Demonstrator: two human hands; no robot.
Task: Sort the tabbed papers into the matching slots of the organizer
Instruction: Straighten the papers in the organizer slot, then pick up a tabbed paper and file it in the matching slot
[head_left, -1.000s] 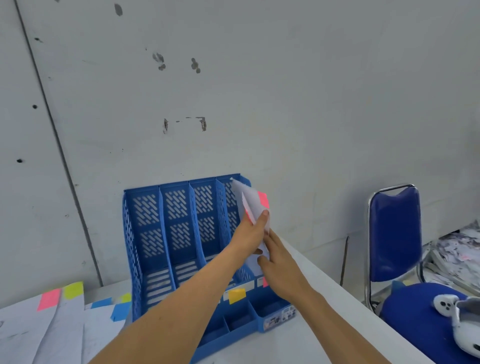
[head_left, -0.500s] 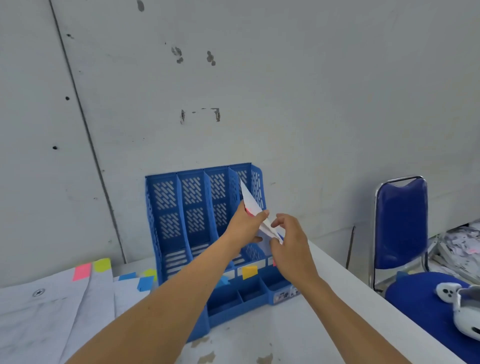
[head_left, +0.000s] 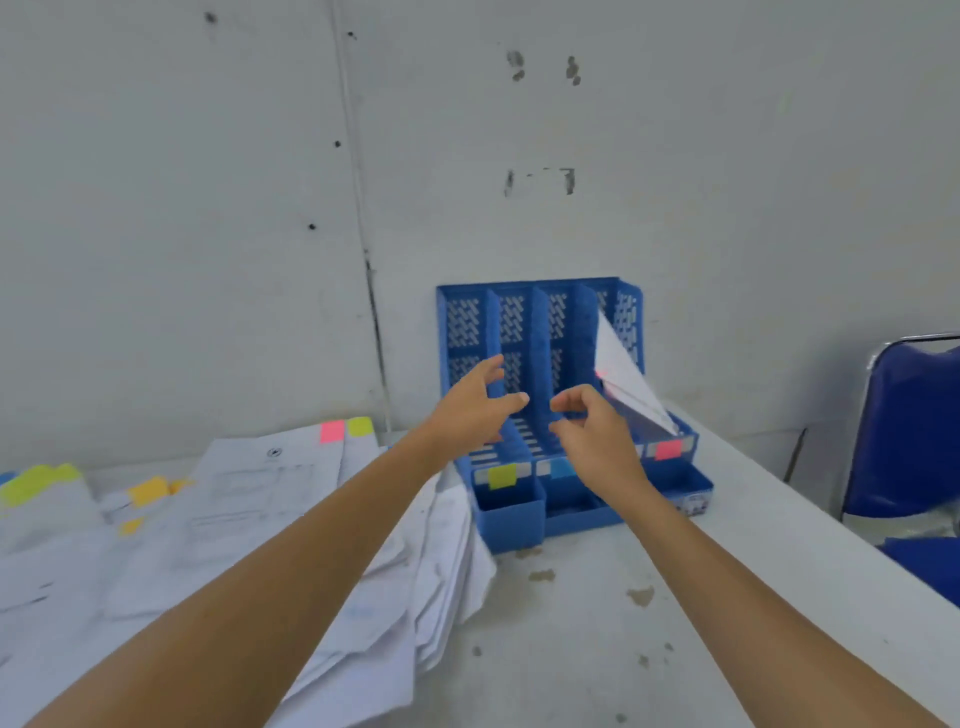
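A blue plastic organizer (head_left: 524, 322) with several upright slots stands against the wall. Its front carries a yellow label (head_left: 502, 476), a blue label (head_left: 561, 468) and a pink label (head_left: 668, 450). A white paper (head_left: 626, 382) leans in the rightmost slot, above the pink label. My left hand (head_left: 475, 402) hovers in front of the left slots, fingers spread, holding nothing. My right hand (head_left: 592, 434) hangs in front of the middle slots with loosely curled fingers, just left of the paper and apart from it. A spread of tabbed papers (head_left: 291, 519) lies on the table at the left.
The papers at the left bear pink (head_left: 332, 431), green (head_left: 359, 426) and yellow (head_left: 148, 491) tabs. A blue chair (head_left: 914, 431) stands to the right of the white table (head_left: 597, 623). The grey wall rises right behind the organizer.
Both hands have let go of the pink-tabbed paper, which now leans in the rightmost slot. The hands have drawn back to the left, and the view has swung left.
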